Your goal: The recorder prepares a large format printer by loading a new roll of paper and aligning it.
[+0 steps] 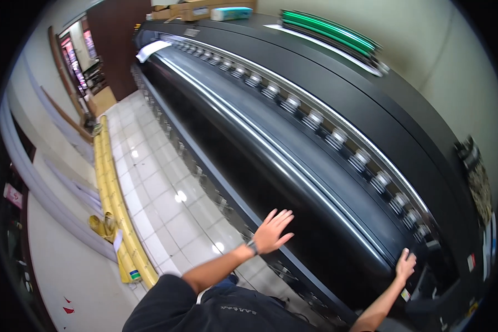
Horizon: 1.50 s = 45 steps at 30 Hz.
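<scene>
This looks like a print shop or sign-making workshop: a very long black machine point(310, 163), apparently a wide-format printer, takes up much of the room, with a row of small metal rollers point(291, 103) running along its bed. Long yellow rolls point(115, 205), seemingly wrapped stock, lie along the side of the white tiled floor point(155, 166). Cardboard boxes point(192, 11) and a bundle of long green and dark pieces point(329, 33) rest on the machine's top, before a plain pale wall point(448, 72)

Wht tile flr point(151, 169) (shiny, w/ light spots point(181, 196)), pale walls point(420, 33), dk brown panel point(112, 47) at far end.
</scene>
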Tool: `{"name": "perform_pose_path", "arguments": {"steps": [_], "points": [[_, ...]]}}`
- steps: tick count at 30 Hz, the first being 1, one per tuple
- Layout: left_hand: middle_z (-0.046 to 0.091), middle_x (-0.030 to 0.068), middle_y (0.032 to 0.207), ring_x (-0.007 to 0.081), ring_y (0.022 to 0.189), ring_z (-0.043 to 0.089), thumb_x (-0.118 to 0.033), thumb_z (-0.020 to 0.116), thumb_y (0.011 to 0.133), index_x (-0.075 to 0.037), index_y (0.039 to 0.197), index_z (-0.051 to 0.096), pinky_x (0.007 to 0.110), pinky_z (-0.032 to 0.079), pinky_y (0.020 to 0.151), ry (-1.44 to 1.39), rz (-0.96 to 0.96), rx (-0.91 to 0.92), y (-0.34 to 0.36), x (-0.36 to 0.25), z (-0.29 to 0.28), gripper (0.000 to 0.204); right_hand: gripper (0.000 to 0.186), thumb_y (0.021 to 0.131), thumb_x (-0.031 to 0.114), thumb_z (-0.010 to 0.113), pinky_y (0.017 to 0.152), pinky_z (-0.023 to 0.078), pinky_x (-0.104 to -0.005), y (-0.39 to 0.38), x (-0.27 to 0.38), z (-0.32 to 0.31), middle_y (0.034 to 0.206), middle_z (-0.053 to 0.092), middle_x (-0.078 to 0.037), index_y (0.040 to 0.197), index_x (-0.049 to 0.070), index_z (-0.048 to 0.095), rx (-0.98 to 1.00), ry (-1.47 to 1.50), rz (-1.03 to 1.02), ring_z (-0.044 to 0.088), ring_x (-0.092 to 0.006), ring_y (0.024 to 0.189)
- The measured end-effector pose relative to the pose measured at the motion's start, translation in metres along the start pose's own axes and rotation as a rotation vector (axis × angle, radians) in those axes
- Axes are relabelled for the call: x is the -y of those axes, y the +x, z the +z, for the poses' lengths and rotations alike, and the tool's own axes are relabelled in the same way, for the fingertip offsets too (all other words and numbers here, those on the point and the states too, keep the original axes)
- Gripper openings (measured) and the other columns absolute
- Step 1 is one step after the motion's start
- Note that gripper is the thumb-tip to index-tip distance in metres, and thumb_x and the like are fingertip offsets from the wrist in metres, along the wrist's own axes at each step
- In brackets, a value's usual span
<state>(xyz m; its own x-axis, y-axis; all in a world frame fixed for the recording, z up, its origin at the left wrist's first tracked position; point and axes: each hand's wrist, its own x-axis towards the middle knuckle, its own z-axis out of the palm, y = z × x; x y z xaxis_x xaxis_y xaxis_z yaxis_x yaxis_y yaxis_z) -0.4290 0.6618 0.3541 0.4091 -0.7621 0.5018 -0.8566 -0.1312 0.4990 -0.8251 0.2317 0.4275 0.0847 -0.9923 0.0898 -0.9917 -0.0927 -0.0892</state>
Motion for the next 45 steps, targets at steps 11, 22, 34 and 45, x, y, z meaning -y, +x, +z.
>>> {"name": "perform_pose_path", "arguments": {"steps": [11,22,34,45], "points": [[0.070,0.0216,0.111,0.0364,0.104,0.067,-0.039,0.064,0.092,-0.002,0.115,0.070,0.041,0.053,0.091,0.037,-1.147,0.162,-0.351,0.274,-0.248,0.043,0.059,0.100,0.059,0.040,0.104,0.037,-0.0538,-0.117,0.374,0.016,0.114,0.070,-0.018,0.123,0.013,0.068,-0.058,0.155,-0.313,0.061,-0.0386,0.112],[0.071,0.0195,0.111,0.0301,0.104,0.069,-0.035,0.065,0.095,-0.001,0.116,0.067,0.037,0.054,0.089,-0.050,-1.213,-0.337,-0.275,0.604,-0.358,0.040,0.045,0.100,0.043,0.053,0.089,0.046,-0.0475,-0.235,0.901,0.063,0.099,0.070,-0.019,0.107,0.004,0.072,-0.132,0.443,-0.843,0.061,-0.0377,0.097],[0.072,0.0174,0.109,0.0300,0.094,0.069,-0.040,0.062,0.091,0.000,0.119,0.065,0.043,0.055,0.081,-0.114,-2.460,-0.126,-0.541,0.541,-0.393,0.049,0.063,0.099,0.053,0.048,0.113,0.030,-0.0510,-0.368,1.450,0.115,0.147,0.049,-0.020,0.136,0.002,0.056,-0.034,0.251,-1.013,0.044,-0.0374,0.135],[0.072,0.0248,0.102,0.0371,0.103,0.067,-0.063,0.041,0.096,-0.001,0.096,0.073,0.047,0.045,0.099,-0.371,-2.126,0.168,-0.481,1.097,-0.614,0.070,0.069,0.099,0.053,0.045,0.118,0.020,-0.0575,-0.484,1.844,0.149,0.158,0.034,-0.018,0.149,0.004,0.042,0.036,0.229,-0.942,0.031,-0.0348,0.146]]}}
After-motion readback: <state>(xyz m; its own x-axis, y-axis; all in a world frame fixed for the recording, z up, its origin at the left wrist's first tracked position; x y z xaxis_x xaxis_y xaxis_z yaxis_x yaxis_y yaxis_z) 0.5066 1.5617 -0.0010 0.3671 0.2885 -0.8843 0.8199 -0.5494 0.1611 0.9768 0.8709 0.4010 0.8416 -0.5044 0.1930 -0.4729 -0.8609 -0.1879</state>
